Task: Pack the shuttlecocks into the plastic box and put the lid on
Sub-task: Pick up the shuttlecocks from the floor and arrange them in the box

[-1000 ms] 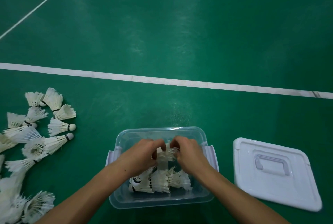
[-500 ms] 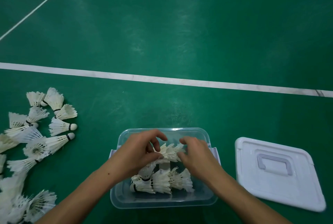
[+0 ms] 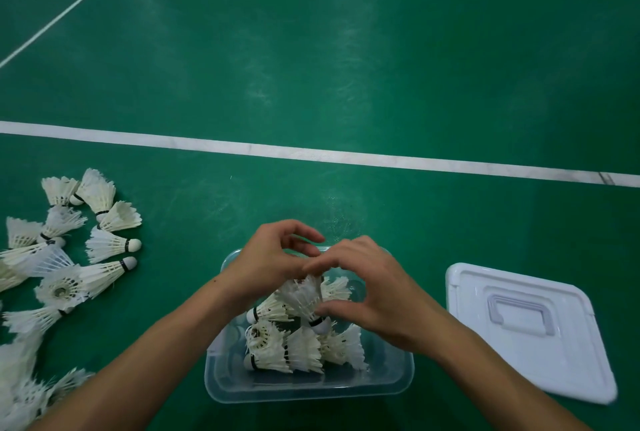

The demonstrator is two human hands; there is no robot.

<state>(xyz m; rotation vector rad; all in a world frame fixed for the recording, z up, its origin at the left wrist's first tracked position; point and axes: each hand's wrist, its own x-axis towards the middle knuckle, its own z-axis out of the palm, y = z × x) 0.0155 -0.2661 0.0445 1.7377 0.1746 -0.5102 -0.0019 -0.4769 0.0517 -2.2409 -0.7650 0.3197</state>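
Low in the frame's centre, both hands [image 3: 332, 278] pinched a shuttlecock [image 3: 303, 299] above the plastic box [image 3: 308, 385]; featherlight, its skirt looked crushable, so the cork seemed safest to grip.

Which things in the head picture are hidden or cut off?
- Far rim of the plastic box: behind the left hand and right hand.
- Loose shuttlecocks: pile cut by the left edge, uncountable.
- Left fingers: contact with the raised shuttlecock unclear.
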